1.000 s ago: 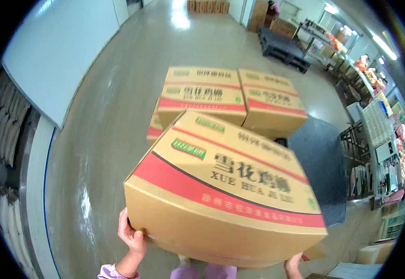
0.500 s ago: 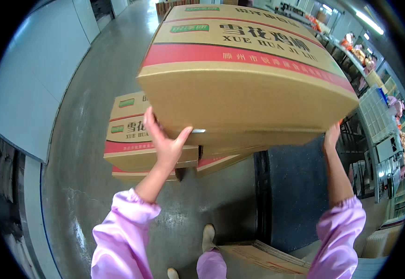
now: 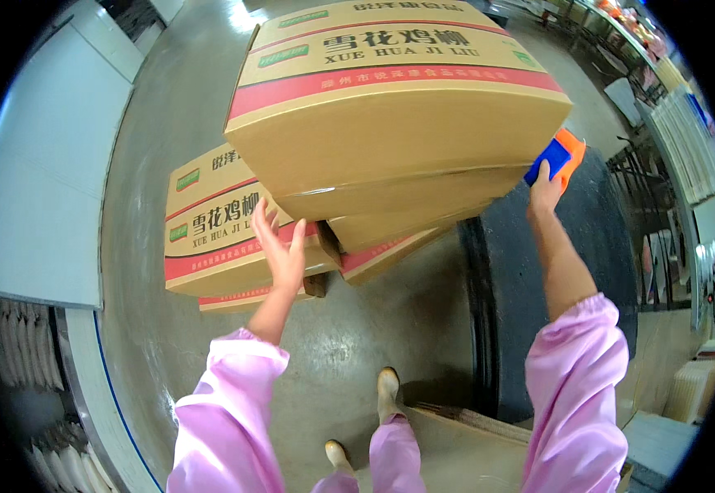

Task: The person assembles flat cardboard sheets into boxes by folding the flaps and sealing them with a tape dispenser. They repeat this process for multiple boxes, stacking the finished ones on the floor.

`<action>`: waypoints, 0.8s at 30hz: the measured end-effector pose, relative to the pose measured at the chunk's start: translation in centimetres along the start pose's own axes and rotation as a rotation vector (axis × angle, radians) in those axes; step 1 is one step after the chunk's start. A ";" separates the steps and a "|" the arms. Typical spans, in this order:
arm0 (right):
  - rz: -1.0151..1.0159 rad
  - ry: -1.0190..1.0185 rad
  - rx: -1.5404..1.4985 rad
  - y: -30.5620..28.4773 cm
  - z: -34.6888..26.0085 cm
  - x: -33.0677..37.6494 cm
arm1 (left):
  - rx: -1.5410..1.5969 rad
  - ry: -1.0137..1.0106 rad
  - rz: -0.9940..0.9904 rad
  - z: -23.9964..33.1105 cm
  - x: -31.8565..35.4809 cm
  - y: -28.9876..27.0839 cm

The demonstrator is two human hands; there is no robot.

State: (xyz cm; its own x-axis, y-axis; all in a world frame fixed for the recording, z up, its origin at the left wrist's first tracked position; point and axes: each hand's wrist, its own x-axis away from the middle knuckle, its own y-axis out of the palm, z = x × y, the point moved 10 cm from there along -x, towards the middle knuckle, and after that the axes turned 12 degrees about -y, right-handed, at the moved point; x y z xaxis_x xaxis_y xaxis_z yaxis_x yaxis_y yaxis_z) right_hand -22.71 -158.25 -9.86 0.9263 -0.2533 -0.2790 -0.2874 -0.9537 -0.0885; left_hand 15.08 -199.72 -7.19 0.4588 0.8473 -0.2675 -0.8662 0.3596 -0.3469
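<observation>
A large brown cardboard carton (image 3: 399, 135) with a red band and dark print rests on top of a stack, turned slightly from the cartons under it. My left hand (image 3: 282, 251) is off it, fingers spread, in front of its lower left edge and a lower carton (image 3: 218, 218). By the top carton's right corner, my right hand (image 3: 545, 197) grips a blue and orange tape dispenser (image 3: 556, 158). Part of the tool's far side is hidden.
A black slab (image 3: 538, 279) lies on the floor at the right. Flattened cardboard (image 3: 464, 427) is near my feet. White wall panels (image 3: 45, 164) stand at the left, pale crates (image 3: 690, 140) at the far right.
The top carton appears lower and further left in view, settled on the stack. My left hand has let go of its bottom edge. My right hand has come out from its corner, showing the tape dispenser.
</observation>
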 end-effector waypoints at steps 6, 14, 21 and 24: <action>-0.101 0.355 -0.680 -13.5 -5.8 25.2 | 0.130 -0.301 -0.323 -3.7 19.1 -1.9; 0.071 1.173 -0.844 -36.6 -11.5 63.8 | 0.213 -1.388 -1.058 -7.5 63.2 -7.8; 0.112 1.071 -0.849 -51.2 -9.6 72.1 | -0.010 -1.563 -1.095 -5.7 72.8 -2.3; 0.085 1.043 -0.730 -57.3 -7.8 72.7 | -0.158 -1.522 -0.925 -5.6 72.5 5.9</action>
State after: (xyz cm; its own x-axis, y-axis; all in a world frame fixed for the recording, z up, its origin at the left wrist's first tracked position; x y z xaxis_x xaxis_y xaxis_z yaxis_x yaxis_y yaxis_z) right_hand 62.98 -123.23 -17.62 0.7590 -0.0077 0.6511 -0.4617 -0.7115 0.5297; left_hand 44.32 -138.33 -33.63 0.0882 0.0233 0.9958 -0.3911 0.9203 0.0131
